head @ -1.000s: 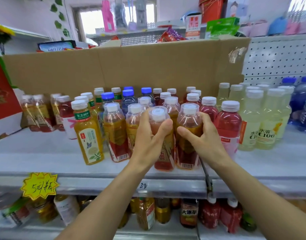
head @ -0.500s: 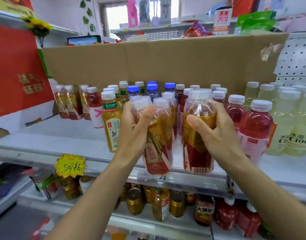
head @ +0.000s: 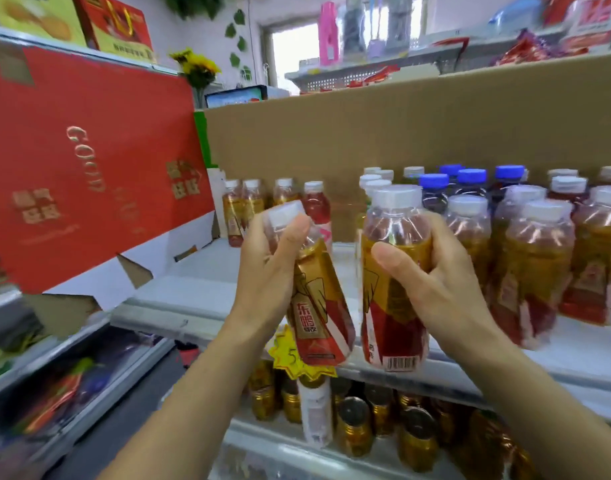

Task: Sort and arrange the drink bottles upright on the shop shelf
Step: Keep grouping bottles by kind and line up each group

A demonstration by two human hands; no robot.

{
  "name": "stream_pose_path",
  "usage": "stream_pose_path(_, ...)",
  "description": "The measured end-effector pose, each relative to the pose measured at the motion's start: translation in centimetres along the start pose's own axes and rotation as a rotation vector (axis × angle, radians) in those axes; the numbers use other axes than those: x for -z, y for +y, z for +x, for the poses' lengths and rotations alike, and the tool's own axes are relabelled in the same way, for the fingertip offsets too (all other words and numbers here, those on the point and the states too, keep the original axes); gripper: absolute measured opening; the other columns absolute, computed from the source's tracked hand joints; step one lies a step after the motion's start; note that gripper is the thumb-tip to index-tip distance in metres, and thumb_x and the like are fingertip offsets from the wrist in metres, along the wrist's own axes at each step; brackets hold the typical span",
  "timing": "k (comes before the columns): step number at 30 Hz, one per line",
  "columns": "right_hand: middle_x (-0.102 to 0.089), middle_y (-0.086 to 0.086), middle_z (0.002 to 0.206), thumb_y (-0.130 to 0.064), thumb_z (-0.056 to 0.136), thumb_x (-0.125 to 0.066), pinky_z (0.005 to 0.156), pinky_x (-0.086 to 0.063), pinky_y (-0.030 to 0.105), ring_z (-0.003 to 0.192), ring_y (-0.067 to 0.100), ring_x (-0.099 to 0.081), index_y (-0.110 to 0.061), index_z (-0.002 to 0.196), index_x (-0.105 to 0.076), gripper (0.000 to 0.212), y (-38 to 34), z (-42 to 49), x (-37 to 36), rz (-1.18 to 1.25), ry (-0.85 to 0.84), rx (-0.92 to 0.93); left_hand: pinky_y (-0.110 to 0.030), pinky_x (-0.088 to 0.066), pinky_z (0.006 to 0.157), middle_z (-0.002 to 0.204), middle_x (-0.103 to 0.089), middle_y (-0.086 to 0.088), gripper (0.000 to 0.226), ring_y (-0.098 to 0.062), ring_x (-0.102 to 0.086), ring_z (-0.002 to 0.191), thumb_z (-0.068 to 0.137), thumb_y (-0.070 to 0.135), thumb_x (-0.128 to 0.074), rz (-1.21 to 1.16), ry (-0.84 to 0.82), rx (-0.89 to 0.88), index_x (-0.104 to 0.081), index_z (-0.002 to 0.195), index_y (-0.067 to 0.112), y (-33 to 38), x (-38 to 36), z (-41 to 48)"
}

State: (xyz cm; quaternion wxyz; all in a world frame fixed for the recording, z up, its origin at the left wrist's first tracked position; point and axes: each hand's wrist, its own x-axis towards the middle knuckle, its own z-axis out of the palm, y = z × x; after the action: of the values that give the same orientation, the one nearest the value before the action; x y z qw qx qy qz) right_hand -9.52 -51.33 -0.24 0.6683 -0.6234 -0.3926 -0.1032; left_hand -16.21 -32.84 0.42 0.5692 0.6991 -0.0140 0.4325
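My left hand (head: 267,271) grips a gold-and-red drink bottle (head: 319,320) with a clear cap, tilted so its top leans left. My right hand (head: 435,285) grips a second gold-and-red bottle (head: 394,306), held upright. Both bottles hang in the air in front of the white shelf (head: 200,292), off its surface. Several more gold-and-red bottles (head: 536,271) stand upright on the shelf at the right, with blue-capped bottles (head: 470,183) behind them. A few small bottles (head: 243,206) stand at the shelf's back left.
A brown cardboard wall (head: 366,133) backs the shelf. A red carton (head: 89,161) leans at the left. A yellow price tag (head: 286,355) hangs on the shelf edge. Gold cans (head: 352,427) fill the shelf below. A freezer lid (head: 72,375) lies at lower left.
Both hands have lifted their bottles off the shelf row and carried them left. The left bottle has tilted further. My view has swung left, bringing the red carton in.
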Motion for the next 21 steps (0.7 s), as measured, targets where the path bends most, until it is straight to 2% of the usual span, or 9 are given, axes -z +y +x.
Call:
stream_pose_path(3, -0.066, -0.022, 0.102, -0.047, 0.079, -0.07, 0.068, -0.05, 0.008, 0.093, -0.003, -0.065, -0.04, 0.114, -0.053, 0.039, 0.7, 1.6, -5.7, 0.01, 0.019, -0.021, -0.016, -0.05, 0.058, 0.076, -0.066, 0.015, 0.036, -0.002, -0.065, 0.069, 0.087, 0.055, -0.06, 0.043, 0.0, -0.005, -0.057, 0.098, 0.02, -1.2, 5.7, 2.4)
stream_pose_path(6, -0.066, -0.019, 0.103, -0.054, 0.074, -0.07, 0.071, -0.053, 0.014, 0.095, 0.001, -0.065, -0.042, 0.114, -0.053, 0.045, 1.6, 3.4, -10.2, 0.012, 0.063, -0.046, -0.016, -0.05, 0.057, 0.075, -0.063, 0.015, 0.039, -0.001, -0.063, 0.068, 0.091, 0.05, -0.06, 0.083, -0.002, -0.031, -0.053, 0.102, 0.013, -2.7, 10.2, 5.4)
stream_pose_path(9, -0.061, -0.038, 0.095, -0.045, 0.083, -0.074, 0.062, -0.046, 0.002, 0.089, -0.015, -0.061, -0.045, 0.109, -0.049, 0.036, 3.0, 5.5, -14.1, 0.011, 0.071, -0.073, -0.025, -0.053, 0.061, 0.089, -0.062, -0.013, 0.057, -0.009, -0.061, 0.074, 0.089, 0.056, -0.06, 0.108, 0.005, -0.051, -0.047, 0.108, 0.004, -4.3, 13.0, 8.2)
stream_pose_path(10, -0.06, -0.038, 0.093, -0.041, 0.085, -0.074, 0.06, -0.044, 0.0, 0.088, -0.017, -0.059, -0.044, 0.111, -0.048, 0.037, 3.6, 6.4, -15.2, 0.015, 0.06, -0.095, -0.026, -0.054, 0.062, 0.092, -0.062, -0.015, 0.054, -0.01, -0.063, 0.076, 0.09, 0.054, -0.061, 0.108, 0.002, -0.045, -0.047, 0.109, 0.005, -5.0, 13.7, 9.1)
stream_pose_path(11, -0.062, -0.033, 0.094, -0.039, 0.085, -0.074, 0.06, -0.044, 0.0, 0.088, -0.016, -0.06, -0.041, 0.113, -0.048, 0.039, 4.4, 7.3, -16.3, 0.018, 0.048, -0.119, -0.025, -0.054, 0.063, 0.091, -0.064, -0.01, 0.048, -0.007, -0.065, 0.077, 0.091, 0.051, -0.061, 0.114, -0.002, -0.039, -0.049, 0.109, 0.008, -5.8, 14.4, 10.0)
stream_pose_path(13, -0.064, -0.02, 0.096, -0.038, 0.083, -0.076, 0.061, -0.049, 0.008, 0.088, -0.01, -0.063, -0.035, 0.115, -0.047, 0.044, 6.2, 9.0, -18.1, 0.015, 0.021, -0.172, -0.027, -0.055, 0.068, 0.089, -0.062, 0.001, 0.038, -0.004, -0.065, 0.08, 0.092, 0.048, -0.062, 0.165, -0.009, -0.018, -0.05, 0.106, 0.015, -7.7, 15.5, 11.7)
stream_pose_path(17, -0.059, -0.017, 0.107, -0.04, 0.081, -0.077, 0.072, -0.047, 0.018, 0.095, -0.002, -0.06, -0.037, 0.117, -0.041, 0.051, 9.8, 11.8, -21.4, -0.03, -0.02, -0.254, -0.045, -0.056, 0.088, 0.103, -0.066, -0.006, 0.025, -0.02, -0.066, 0.095, 0.096, 0.04, -0.063, 0.234, -0.015, 0.029, -0.051, 0.11, 0.022, -11.8, 16.9, 14.6)
stream_pose_path(21, -0.056, -0.012, 0.119, -0.043, 0.081, -0.077, 0.075, -0.046, 0.02, 0.105, 0.0, -0.056, -0.039, 0.122, -0.033, 0.061, 12.9, 14.8, -23.6, -0.065, -0.047, -0.273, -0.048, -0.055, 0.09, 0.106, -0.067, -0.002, 0.027, -0.018, -0.067, 0.099, 0.091, 0.051, -0.063, 0.269, -0.01, 0.073, -0.051, 0.109, 0.034, -14.6, 17.4, 17.5)
